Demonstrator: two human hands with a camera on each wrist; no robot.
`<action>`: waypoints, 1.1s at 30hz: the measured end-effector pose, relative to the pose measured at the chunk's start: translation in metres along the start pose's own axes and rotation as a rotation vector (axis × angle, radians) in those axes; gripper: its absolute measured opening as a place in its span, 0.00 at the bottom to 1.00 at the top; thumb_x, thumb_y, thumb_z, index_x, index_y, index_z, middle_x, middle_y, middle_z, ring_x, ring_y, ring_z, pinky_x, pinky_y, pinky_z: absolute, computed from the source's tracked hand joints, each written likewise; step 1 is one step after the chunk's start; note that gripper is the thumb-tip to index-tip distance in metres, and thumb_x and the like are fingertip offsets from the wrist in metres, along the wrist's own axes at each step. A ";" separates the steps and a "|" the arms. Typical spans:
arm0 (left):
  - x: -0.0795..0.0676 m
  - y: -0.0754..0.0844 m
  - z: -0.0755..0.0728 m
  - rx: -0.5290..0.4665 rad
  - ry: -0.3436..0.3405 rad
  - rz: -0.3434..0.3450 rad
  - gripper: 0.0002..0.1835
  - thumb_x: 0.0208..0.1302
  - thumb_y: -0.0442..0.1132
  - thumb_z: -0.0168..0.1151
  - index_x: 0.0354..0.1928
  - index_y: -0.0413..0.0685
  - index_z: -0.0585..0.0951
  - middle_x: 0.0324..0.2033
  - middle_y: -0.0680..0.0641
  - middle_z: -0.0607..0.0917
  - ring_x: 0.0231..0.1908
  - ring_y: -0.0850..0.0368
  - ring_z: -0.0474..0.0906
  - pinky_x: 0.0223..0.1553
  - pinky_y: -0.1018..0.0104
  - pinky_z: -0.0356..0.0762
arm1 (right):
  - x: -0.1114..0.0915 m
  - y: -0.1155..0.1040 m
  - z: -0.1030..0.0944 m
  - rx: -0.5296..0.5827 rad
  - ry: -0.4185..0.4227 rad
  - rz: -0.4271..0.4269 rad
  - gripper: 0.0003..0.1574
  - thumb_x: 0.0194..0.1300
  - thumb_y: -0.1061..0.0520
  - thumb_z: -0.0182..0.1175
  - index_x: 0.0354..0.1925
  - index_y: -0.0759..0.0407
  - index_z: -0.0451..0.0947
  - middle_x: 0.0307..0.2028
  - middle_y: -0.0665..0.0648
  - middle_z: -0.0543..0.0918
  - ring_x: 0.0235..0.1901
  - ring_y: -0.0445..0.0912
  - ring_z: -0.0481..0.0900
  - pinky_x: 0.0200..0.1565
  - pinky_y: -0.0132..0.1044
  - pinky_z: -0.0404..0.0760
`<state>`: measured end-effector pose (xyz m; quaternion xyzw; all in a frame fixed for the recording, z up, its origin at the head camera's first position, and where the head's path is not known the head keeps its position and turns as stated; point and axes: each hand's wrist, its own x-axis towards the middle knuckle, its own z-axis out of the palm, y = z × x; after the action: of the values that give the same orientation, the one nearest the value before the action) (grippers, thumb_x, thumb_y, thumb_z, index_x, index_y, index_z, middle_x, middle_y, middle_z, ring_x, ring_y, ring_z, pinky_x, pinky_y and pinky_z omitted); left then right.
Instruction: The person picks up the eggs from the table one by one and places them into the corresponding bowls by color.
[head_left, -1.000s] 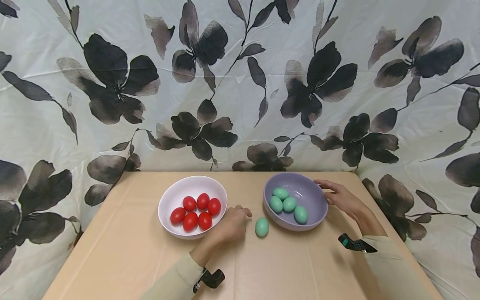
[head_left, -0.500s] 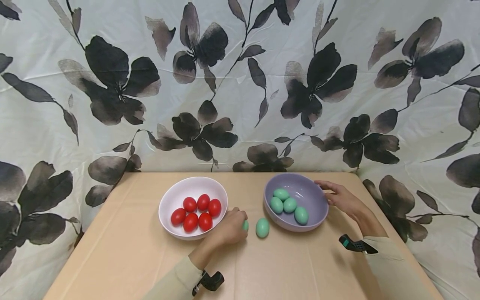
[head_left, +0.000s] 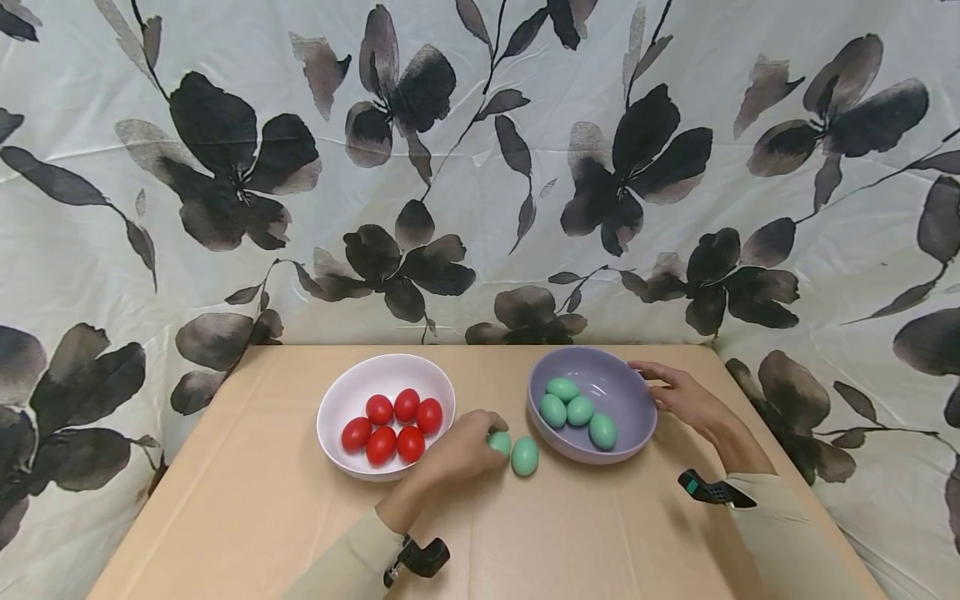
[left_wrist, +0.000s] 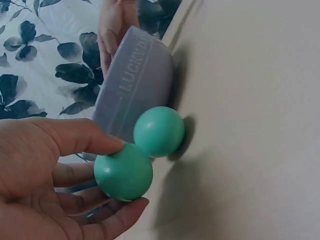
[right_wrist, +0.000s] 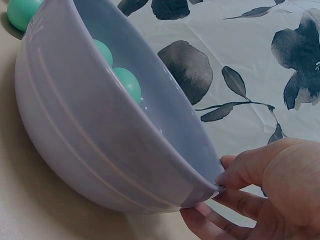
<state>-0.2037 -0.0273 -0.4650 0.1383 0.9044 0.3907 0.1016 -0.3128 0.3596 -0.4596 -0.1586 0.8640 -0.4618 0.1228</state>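
Observation:
My left hand (head_left: 463, 446) pinches a green egg (left_wrist: 123, 172) between thumb and fingers. Right beside it, a second green egg (head_left: 525, 456) rests on the table, left of the purple bowl (head_left: 551, 443). In the left wrist view the two eggs overlap, and I cannot tell whether they touch. Several green eggs lie inside the purple bowl. At that bowl's right side, my right hand (head_left: 686, 402) holds the rim, its thumb and fingers plain in the right wrist view. Left of my left hand stands a white bowl (head_left: 330, 425) with several red eggs (head_left: 380, 444).
Both bowls stand toward the back of a light wooden-coloured table (head_left: 570, 542). Behind the table hangs a pale cloth (head_left: 495, 200) with dark flowers. A dark device (head_left: 423, 558) is strapped to the left wrist and another (head_left: 712, 487) to the right.
My left hand has drawn back slightly, then moved right with a green egg now showing in its fingers, close to the loose egg. The right hand and both bowls stay in place.

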 end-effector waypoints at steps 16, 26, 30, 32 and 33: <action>0.012 0.016 -0.018 -0.234 0.032 -0.005 0.25 0.61 0.38 0.69 0.62 0.49 0.79 0.55 0.50 0.81 0.56 0.48 0.77 0.51 0.57 0.85 | 0.000 0.003 -0.001 -0.002 -0.003 -0.008 0.34 0.76 0.62 0.50 0.77 0.59 0.60 0.73 0.70 0.64 0.65 0.70 0.71 0.60 0.63 0.77; 0.029 0.029 -0.023 -0.295 0.046 0.087 0.23 0.63 0.35 0.67 0.61 0.43 0.80 0.54 0.47 0.81 0.56 0.45 0.79 0.56 0.57 0.83 | -0.001 0.000 -0.001 0.000 0.001 -0.006 0.33 0.75 0.63 0.50 0.76 0.59 0.61 0.72 0.70 0.66 0.64 0.69 0.72 0.59 0.60 0.79; 0.035 0.035 -0.025 -0.324 0.035 0.121 0.23 0.63 0.34 0.67 0.60 0.40 0.80 0.53 0.46 0.83 0.55 0.43 0.79 0.56 0.57 0.82 | -0.001 0.000 -0.001 0.014 -0.003 -0.024 0.33 0.75 0.64 0.50 0.75 0.61 0.62 0.71 0.70 0.67 0.63 0.68 0.74 0.57 0.53 0.80; 0.039 0.038 -0.025 -0.338 0.031 0.139 0.23 0.63 0.34 0.68 0.60 0.40 0.80 0.53 0.45 0.83 0.54 0.43 0.80 0.56 0.57 0.82 | -0.001 -0.001 0.000 0.015 -0.003 -0.026 0.33 0.75 0.64 0.51 0.75 0.61 0.61 0.70 0.70 0.68 0.63 0.67 0.74 0.56 0.53 0.80; 0.040 0.039 -0.025 -0.343 0.030 0.146 0.22 0.62 0.34 0.68 0.60 0.41 0.80 0.53 0.46 0.83 0.54 0.43 0.80 0.56 0.58 0.82 | -0.001 -0.001 0.000 0.011 -0.003 -0.026 0.33 0.75 0.64 0.51 0.75 0.61 0.61 0.70 0.70 0.68 0.63 0.67 0.74 0.57 0.54 0.80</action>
<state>-0.2425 -0.0053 -0.4222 0.1787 0.8134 0.5475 0.0817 -0.3115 0.3599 -0.4583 -0.1698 0.8591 -0.4679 0.1190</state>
